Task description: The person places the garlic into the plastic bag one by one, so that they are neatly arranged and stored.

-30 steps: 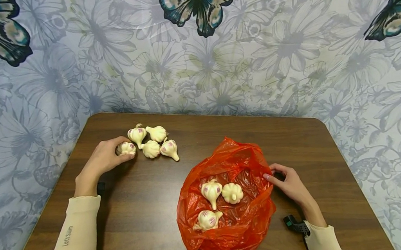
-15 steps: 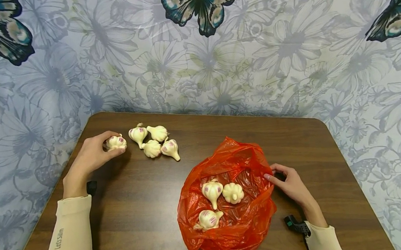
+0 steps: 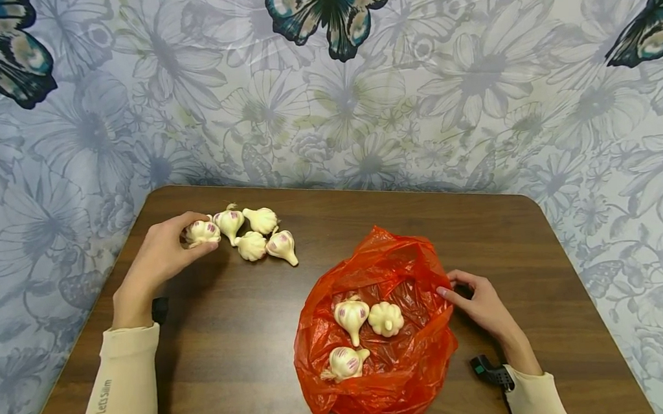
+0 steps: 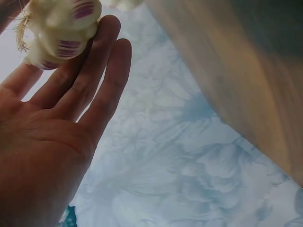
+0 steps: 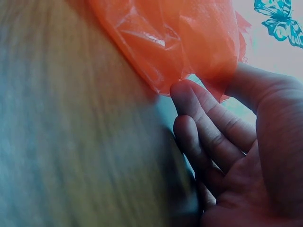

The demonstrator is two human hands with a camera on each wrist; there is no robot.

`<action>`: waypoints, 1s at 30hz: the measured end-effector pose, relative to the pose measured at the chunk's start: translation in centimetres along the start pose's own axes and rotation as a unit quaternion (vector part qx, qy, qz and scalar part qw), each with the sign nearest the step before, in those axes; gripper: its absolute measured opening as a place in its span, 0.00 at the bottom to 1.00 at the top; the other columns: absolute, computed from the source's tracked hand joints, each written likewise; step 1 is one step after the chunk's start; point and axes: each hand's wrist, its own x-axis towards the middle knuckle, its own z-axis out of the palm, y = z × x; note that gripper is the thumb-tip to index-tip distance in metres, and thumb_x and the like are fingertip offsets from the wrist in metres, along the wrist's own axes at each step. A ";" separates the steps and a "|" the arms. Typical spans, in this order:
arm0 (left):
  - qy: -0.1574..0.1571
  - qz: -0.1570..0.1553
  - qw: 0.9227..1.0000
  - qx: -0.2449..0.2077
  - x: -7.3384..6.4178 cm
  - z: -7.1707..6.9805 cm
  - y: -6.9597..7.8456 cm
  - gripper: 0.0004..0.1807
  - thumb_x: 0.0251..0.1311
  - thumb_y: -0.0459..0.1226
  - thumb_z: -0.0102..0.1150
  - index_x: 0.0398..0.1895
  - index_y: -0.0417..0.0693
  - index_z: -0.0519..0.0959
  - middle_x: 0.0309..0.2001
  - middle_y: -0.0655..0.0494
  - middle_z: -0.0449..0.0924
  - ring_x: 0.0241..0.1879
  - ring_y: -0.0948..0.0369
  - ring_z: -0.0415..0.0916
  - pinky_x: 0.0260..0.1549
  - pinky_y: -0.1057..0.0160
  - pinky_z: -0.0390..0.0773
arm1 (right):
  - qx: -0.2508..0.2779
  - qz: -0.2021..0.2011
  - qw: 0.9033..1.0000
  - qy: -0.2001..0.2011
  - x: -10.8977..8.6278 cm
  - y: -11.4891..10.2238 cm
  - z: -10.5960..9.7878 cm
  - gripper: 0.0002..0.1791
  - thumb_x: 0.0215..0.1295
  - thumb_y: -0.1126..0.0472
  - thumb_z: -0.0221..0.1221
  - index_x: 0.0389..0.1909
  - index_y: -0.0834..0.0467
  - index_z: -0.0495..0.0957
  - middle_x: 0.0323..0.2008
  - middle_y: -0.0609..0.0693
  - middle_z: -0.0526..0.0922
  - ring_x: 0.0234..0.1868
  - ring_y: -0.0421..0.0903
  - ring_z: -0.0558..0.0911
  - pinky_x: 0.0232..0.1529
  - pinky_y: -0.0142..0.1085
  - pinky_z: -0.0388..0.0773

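My left hand (image 3: 179, 245) grips a white, purple-streaked garlic bulb (image 3: 201, 232) between thumb and fingers, right beside several loose bulbs (image 3: 258, 235) at the table's back left. The left wrist view shows the same bulb (image 4: 61, 30) at my fingertips (image 4: 106, 33). A crumpled red plastic bag (image 3: 380, 385) lies open at the front middle with three bulbs (image 3: 351, 314) inside. My right hand (image 3: 473, 303) is at the bag's right edge. In the right wrist view my thumb and forefinger (image 5: 189, 94) pinch the bag's rim (image 5: 180, 42).
The brown wooden table (image 3: 231, 345) has rounded corners, and its edges are near both forearms. A floral curtain with butterflies (image 3: 358, 101) hangs close behind it. A black wrist-camera clip (image 3: 487, 371) sits at my right wrist.
My left hand lifted its bulb off the table, drew it left and away, and has now brought it back right against the loose bulbs. The right hand and the bag have not moved.
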 end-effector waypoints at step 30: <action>0.022 0.145 0.989 0.004 1.1 3.5 8.0 0.28 0.56 0.40 0.81 0.59 0.45 0.82 0.55 0.49 0.87 0.55 0.48 0.83 0.55 0.44 0.80 | -0.010 -0.009 1.000 -0.019 3.2 1.8 -1.9 0.05 0.73 0.56 0.67 0.46 0.49 0.85 0.37 0.47 0.86 0.41 0.41 0.78 0.48 0.31 0.71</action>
